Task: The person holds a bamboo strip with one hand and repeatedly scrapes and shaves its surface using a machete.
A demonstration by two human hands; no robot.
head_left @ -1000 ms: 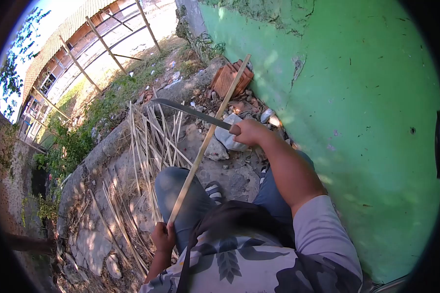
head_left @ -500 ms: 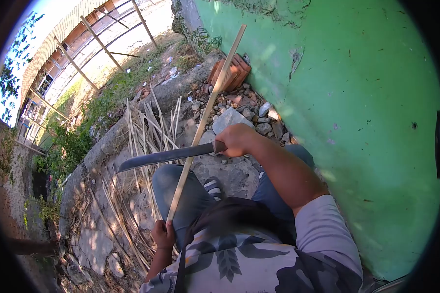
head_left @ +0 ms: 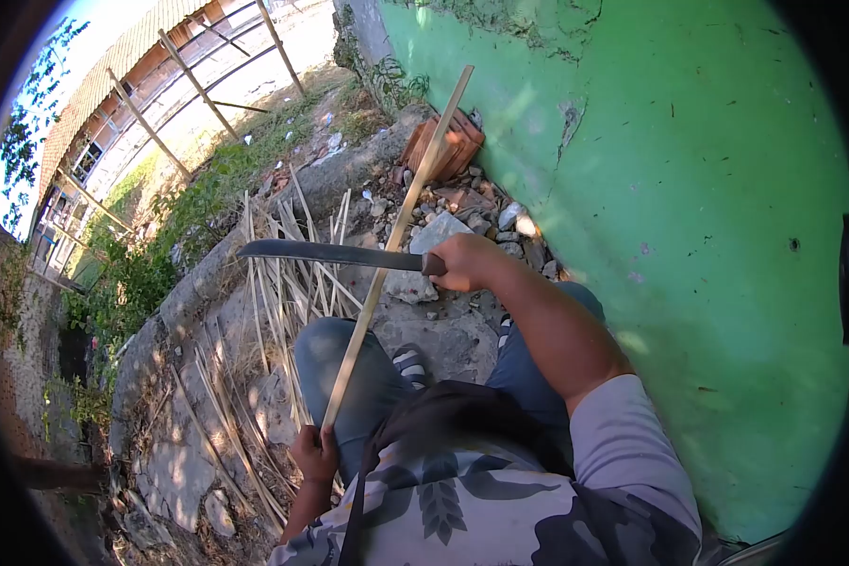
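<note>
**Blade Meets Strip Beside a Green Wall**

You sit with your knees apart, your left hand (head_left: 313, 453) closed around the near end of a long pale strip (head_left: 361, 325) by your left thigh. The strip slants up and away past your left knee (head_left: 332, 347), its far end in front of the stacked clay tiles (head_left: 446, 148). Your right hand (head_left: 462, 261) is clenched on the handle of a big knife (head_left: 325, 253), its dark blade pointing left across the strip; whether the two touch, you cannot tell from this view. More thin strips (head_left: 288, 269) lie in a loose pile on the ground, beyond and to the left of your left knee. Stones and rubble (head_left: 511, 217) lie at the foot of the green wall (head_left: 707, 208) on your right.
</note>
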